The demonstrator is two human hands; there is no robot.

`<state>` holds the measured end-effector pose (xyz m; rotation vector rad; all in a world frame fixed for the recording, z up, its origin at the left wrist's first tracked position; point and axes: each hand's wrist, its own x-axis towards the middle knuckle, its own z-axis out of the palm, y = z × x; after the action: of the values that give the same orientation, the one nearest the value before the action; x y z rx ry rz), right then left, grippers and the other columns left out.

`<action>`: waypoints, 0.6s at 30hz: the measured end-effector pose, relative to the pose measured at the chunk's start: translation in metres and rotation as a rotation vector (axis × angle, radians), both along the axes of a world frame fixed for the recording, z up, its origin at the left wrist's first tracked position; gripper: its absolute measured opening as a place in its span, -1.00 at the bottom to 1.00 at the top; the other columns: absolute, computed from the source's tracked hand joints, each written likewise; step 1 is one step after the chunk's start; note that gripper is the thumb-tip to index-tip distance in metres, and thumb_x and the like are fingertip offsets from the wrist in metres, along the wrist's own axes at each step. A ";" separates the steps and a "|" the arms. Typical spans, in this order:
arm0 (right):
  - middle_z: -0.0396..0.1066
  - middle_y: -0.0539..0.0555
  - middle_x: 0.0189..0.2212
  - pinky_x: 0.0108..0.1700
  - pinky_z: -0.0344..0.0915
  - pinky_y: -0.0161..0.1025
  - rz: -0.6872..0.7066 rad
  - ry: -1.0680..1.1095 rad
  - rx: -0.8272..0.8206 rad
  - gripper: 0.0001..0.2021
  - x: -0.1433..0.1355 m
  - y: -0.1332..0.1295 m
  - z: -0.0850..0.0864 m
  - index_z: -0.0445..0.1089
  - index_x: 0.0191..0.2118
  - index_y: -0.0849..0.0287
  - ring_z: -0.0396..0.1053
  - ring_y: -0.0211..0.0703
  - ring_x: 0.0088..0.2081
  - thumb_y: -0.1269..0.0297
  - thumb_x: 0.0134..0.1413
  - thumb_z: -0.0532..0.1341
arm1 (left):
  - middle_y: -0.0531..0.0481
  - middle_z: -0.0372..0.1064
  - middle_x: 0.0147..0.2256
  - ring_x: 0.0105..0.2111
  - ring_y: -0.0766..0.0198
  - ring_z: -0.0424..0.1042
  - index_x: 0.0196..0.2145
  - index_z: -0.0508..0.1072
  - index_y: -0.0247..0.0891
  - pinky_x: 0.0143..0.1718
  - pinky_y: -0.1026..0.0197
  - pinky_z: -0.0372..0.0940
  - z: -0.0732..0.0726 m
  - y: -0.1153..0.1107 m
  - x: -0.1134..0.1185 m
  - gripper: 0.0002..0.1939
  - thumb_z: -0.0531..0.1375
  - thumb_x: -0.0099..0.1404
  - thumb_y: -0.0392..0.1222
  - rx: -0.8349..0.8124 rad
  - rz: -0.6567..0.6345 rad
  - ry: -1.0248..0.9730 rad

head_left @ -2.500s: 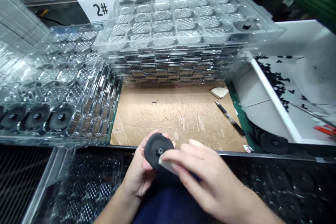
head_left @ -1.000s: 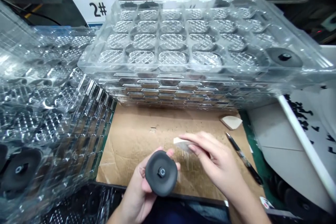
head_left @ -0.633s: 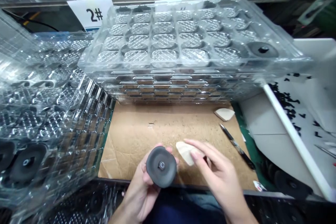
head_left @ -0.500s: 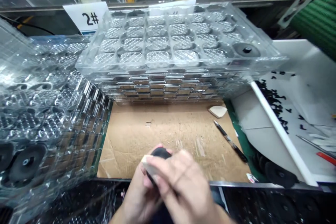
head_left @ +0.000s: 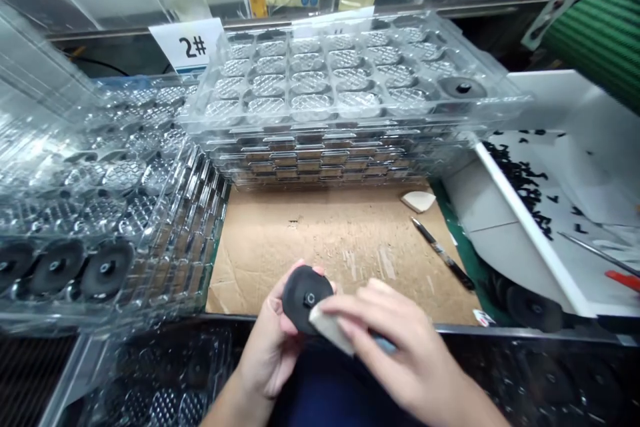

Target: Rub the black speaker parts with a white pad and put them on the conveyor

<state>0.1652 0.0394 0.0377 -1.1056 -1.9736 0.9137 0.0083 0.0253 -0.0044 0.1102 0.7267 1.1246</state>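
Note:
A round black disc with a raised centre hub [head_left: 298,290] is held by its rim in my left hand [head_left: 276,340], its hub side facing up. My right hand [head_left: 400,340] pinches an off-white wedge-shaped pad [head_left: 330,328], whose tip rests on the disc's face close to the hub. Both hands are over the front edge of a cardboard sheet [head_left: 300,240]. Something light blue shows under my right fingers; I cannot make out what it is.
Stacked clear trays [head_left: 310,103] stand behind the cardboard, and more trays [head_left: 100,177] at the left hold several black discs. A second wedge pad [head_left: 420,201] and a pen [head_left: 443,253] lie at right. A white bin [head_left: 530,227] holds small black pieces.
The disc has turned to show its hub face to me, and my right hand with the pad has shifted right and down across it. The camera view has also shifted.

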 end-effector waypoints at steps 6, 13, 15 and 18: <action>0.48 0.12 -0.26 -0.26 0.37 -0.18 -0.424 -0.004 -0.245 -0.74 0.027 0.009 -0.079 0.46 -0.14 0.13 0.43 -0.09 -0.27 0.23 0.14 0.08 | 0.01 0.47 -0.08 -0.10 0.11 0.45 -0.10 0.47 -0.07 -0.04 0.22 0.30 -0.003 -0.013 0.006 -0.41 0.37 -0.17 -0.01 0.025 -0.046 -0.110; 0.18 0.23 0.02 -0.27 0.37 -0.11 -0.392 -0.010 -0.179 -0.67 0.017 -0.003 -0.114 0.39 -0.01 0.07 0.37 -0.11 -0.26 0.29 0.08 0.12 | -0.02 0.47 -0.12 -0.15 0.09 0.47 -0.09 0.46 -0.07 -0.10 0.16 0.36 0.007 -0.024 0.010 -0.47 0.30 -0.07 0.07 0.050 -0.137 -0.170; 0.20 0.20 0.02 -0.24 0.36 -0.16 -0.376 0.023 -0.157 -0.68 0.017 -0.011 -0.101 0.37 -0.01 0.06 0.34 -0.07 -0.13 0.31 0.12 0.09 | 0.00 0.46 -0.11 -0.19 0.13 0.49 -0.07 0.43 -0.01 -0.18 0.19 0.38 0.007 -0.028 0.008 -0.49 0.21 0.01 0.15 0.096 -0.158 -0.124; 0.31 0.13 -0.10 -0.20 0.34 -0.23 -0.344 0.069 -0.136 -0.74 0.022 -0.021 -0.080 0.42 -0.10 0.06 0.31 -0.10 -0.08 0.33 0.15 0.07 | -0.01 0.39 -0.05 -0.21 0.21 0.47 0.07 0.28 0.07 -0.22 0.23 0.37 0.002 -0.032 0.005 -0.43 0.12 0.09 0.19 0.368 -0.163 0.161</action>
<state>0.1868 0.0185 -0.0421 -1.4172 -1.6175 0.8937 0.0128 -0.0071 -0.0022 0.5670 0.6332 1.0903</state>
